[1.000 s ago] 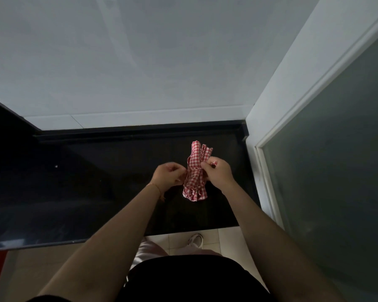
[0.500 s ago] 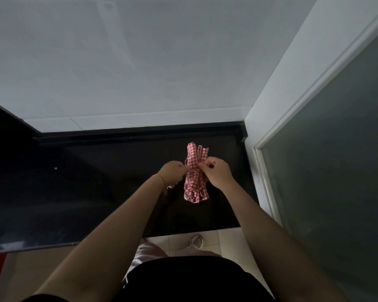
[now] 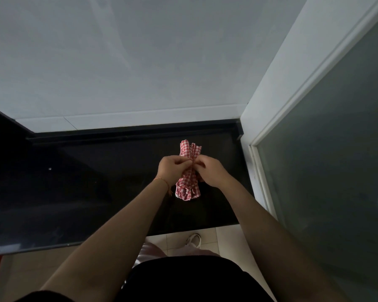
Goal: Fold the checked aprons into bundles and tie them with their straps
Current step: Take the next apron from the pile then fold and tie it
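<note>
Both hands [image 3: 191, 170] pinch strap at apron bundle [image 3: 189, 184] middle

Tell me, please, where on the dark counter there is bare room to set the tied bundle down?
The counter lies bare left of the left hand, out toward its far left end. It is crowded where both hands pinch the apron bundle: the right hand leaves only a narrow strip before the white door frame.
</note>
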